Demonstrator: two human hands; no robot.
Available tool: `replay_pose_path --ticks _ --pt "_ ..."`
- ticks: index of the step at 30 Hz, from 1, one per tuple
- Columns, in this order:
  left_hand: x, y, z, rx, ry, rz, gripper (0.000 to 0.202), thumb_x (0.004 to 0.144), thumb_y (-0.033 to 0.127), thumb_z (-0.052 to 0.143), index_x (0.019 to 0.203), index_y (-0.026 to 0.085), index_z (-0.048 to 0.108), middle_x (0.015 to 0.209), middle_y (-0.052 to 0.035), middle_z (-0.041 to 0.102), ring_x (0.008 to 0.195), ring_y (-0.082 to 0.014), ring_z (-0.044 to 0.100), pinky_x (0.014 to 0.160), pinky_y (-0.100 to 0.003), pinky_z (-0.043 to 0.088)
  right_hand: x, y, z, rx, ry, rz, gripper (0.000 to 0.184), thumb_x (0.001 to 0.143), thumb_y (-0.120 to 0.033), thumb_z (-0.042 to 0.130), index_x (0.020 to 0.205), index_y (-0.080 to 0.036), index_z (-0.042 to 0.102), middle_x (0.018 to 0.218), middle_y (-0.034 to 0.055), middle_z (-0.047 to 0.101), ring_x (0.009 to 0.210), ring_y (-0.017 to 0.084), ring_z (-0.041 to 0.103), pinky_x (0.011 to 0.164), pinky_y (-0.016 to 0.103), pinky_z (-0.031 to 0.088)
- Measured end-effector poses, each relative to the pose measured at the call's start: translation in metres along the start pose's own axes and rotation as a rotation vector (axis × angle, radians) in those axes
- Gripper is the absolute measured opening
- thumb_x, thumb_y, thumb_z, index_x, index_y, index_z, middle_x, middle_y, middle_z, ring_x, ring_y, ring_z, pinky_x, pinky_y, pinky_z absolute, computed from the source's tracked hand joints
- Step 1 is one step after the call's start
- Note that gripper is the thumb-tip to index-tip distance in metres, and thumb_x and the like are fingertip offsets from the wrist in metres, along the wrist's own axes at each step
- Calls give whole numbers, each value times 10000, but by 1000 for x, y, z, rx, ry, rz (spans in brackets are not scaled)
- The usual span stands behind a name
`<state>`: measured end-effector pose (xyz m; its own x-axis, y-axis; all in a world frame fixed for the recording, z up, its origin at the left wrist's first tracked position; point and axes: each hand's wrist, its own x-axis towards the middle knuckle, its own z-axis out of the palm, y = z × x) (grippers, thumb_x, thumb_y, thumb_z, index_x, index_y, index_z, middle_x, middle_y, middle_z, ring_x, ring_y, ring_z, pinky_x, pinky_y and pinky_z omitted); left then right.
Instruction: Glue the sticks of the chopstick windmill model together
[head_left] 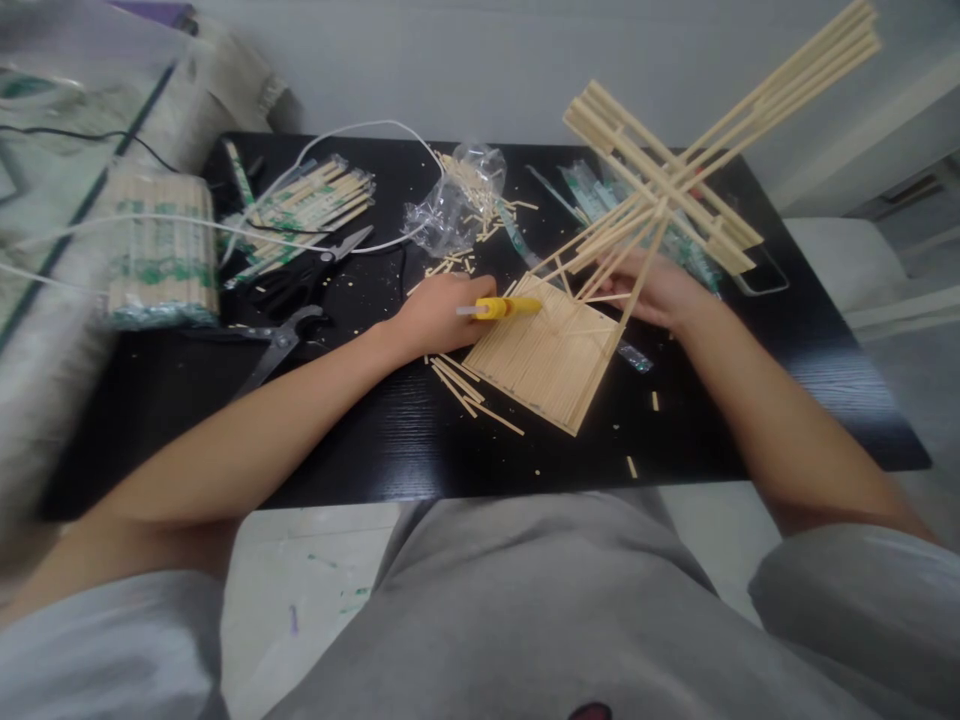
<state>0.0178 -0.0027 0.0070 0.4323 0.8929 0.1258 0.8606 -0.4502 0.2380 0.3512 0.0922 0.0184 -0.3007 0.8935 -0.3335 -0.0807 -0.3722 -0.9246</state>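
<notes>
My left hand (444, 312) is closed around a yellow glue gun (501, 308), a pale glue stick poking out of its back end. The gun's front end is over a windmill model built from wooden sticks. Its flat slatted base (541, 362) tilts above the table, and thin struts rise from it to crossed blades (664, 185). Behind the struts, my right hand (643, 285) grips the model from the far right side; some of its fingers are hidden. Whether the gun's tip touches the wood, I cannot tell.
On the black table (360, 440) lie scissors (330, 262), metal cutters (281, 345), wrapped chopsticks (319, 205), crumpled plastic (454, 205) and loose stick pieces (469, 385). A large chopstick pack (161, 245) stands at left. A white cable (300, 238) crosses the back.
</notes>
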Motion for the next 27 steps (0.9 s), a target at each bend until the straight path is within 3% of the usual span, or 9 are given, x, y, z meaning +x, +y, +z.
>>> replay_pose_path --ticks 7,23,27 --pt "-1 4 -5 6 -17 -15 285 1045 407 620 1214 253 791 1037 -98 845 958 -302 793 793 -402 497 6 4 -5 -17 -12 -15 228 1217 -54 715 1046 -204 730 748 -6 697 711 153 744 856 286 768" --pt "0 0 2 -12 16 -3 267 1034 416 638 1185 255 790 1028 -99 850 951 -304 791 789 -408 520 6 3 -8 -5 -61 -10 347 1294 -61 570 999 -199 690 719 -19 654 646 128 717 834 257 756" --pt "0 -1 3 -23 28 -5 269 1033 410 651 1196 257 802 1023 -94 846 942 -298 790 814 -408 552 4 2 -5 -4 -49 -5 323 1282 -69 618 1000 -204 699 713 -22 660 644 140 705 859 297 767"
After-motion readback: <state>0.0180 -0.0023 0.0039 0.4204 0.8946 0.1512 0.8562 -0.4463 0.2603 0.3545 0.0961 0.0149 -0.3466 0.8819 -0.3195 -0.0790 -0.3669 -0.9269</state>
